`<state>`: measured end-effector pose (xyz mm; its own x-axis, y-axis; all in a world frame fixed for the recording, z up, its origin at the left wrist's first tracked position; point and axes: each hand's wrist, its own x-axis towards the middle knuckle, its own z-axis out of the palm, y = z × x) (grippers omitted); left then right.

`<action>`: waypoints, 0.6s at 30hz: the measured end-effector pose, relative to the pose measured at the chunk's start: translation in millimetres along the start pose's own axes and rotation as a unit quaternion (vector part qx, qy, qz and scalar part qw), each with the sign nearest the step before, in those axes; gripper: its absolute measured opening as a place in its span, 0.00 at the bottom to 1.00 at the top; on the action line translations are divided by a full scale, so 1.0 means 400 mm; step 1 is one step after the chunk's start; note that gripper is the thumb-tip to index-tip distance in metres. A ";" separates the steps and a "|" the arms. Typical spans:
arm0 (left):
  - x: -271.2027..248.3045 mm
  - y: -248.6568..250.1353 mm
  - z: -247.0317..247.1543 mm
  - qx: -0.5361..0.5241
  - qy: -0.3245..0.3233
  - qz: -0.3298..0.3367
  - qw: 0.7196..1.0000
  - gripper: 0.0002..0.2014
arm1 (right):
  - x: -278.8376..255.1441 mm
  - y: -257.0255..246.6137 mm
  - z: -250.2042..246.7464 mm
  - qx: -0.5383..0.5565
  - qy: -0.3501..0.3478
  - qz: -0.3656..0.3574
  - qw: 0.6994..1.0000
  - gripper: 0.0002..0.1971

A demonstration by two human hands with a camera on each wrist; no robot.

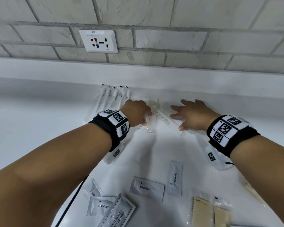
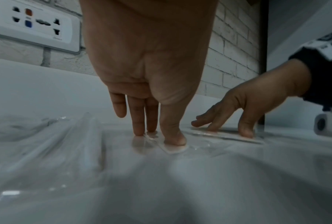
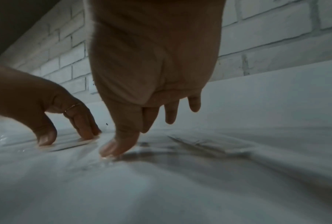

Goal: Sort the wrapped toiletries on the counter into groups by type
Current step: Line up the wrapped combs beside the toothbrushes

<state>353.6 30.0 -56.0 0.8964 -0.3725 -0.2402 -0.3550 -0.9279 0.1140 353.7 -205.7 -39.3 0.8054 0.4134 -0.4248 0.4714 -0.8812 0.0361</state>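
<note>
Two clear-wrapped combs lie side by side near the back of the white counter (image 1: 39,112). My left hand (image 1: 143,115) presses straight fingers and thumb down on the left comb packet (image 1: 150,126); in the left wrist view the left hand (image 2: 157,136) shows its fingertips flat on the clear wrapper (image 2: 176,149). My right hand (image 1: 187,115) is spread over the right comb packet (image 1: 162,117), with thumb and fingertips touching it. In the right wrist view the right hand (image 3: 126,141) has its thumb on the film. Neither hand grips anything.
Several wrapped toothbrushes (image 1: 111,97) lie in a row left of the combs, against the back ledge. Near me are several toothpaste sachets (image 1: 147,188), a shampoo sachet (image 1: 116,212) and beige items in clear wrappers (image 1: 202,210). A wall socket (image 1: 98,40) sits above.
</note>
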 end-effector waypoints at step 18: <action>-0.007 0.030 0.001 -0.040 0.021 -0.012 0.999 0.22 | 0.044 -0.103 -0.004 0.011 0.048 0.097 0.994 0.26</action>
<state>346.7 19.6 -54.5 0.9154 -0.3473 -0.2035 -0.3123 -0.9317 0.1853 349.0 -161.6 -46.9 0.9112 0.2544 -0.3242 0.2967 -0.9509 0.0879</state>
